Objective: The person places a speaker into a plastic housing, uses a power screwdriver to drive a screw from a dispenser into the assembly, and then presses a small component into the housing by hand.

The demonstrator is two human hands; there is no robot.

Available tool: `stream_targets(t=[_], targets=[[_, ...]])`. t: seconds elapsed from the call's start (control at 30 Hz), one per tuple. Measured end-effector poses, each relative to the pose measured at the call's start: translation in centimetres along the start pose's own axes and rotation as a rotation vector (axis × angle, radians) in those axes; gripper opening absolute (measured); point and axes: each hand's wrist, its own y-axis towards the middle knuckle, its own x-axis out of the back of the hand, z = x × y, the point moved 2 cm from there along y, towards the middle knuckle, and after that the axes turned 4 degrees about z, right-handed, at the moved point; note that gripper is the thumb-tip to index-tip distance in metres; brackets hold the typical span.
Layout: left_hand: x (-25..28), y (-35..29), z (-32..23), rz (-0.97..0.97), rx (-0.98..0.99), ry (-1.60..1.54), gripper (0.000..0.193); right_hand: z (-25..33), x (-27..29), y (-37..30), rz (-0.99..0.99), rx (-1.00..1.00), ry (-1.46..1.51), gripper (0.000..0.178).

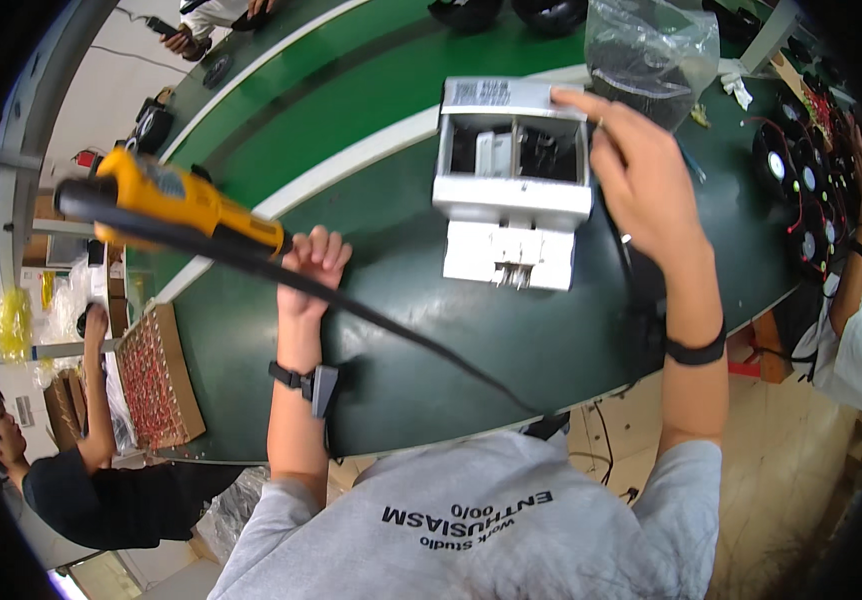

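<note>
A silver, box-shaped metal device (516, 205) with two dark openings stands on the green workbench. A white lower part with small metal pieces projects toward me. My right hand (646, 175) is at its right side, with the index finger stretched onto the far top edge and the thumb apart. To the left, my left hand (317, 262) hovers with curled fingers; whatever they may hold is hidden. A yellow and black electric screwdriver (201, 212) hangs slanted, close to the camera. Its nose overlaps the left hand in the picture, and I cannot tell whether they touch.
A black cable (401, 340) crosses the view. Behind the device lie a green conveyor belt (351, 95) and a clear plastic bag (651, 60). Round black speakers (809, 190) are near a co-worker's hands at right. Another person sits left, beside a cardboard box (176, 380) of red parts.
</note>
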Motion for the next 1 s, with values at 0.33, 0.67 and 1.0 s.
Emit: stream_targets(t=[0.33, 0.67, 1.0], targets=[[-1.0, 0.6, 1.0, 0.033, 0.073, 0.160, 0.037, -0.3, 1.3, -0.4, 0.044, -0.131, -0.127, 0.043], [-6.1, 1.5, 2.3, 0.105, 0.234, 0.477, 0.029, -26.0, 9.6, -16.4, 0.102, -0.657, -0.692, 0.047], [-9.4, -0.4, -1.6, 0.313, 0.034, 0.874, 0.023, 2.7, 8.4, -10.7, -0.509, -0.271, -0.025, 0.025]])
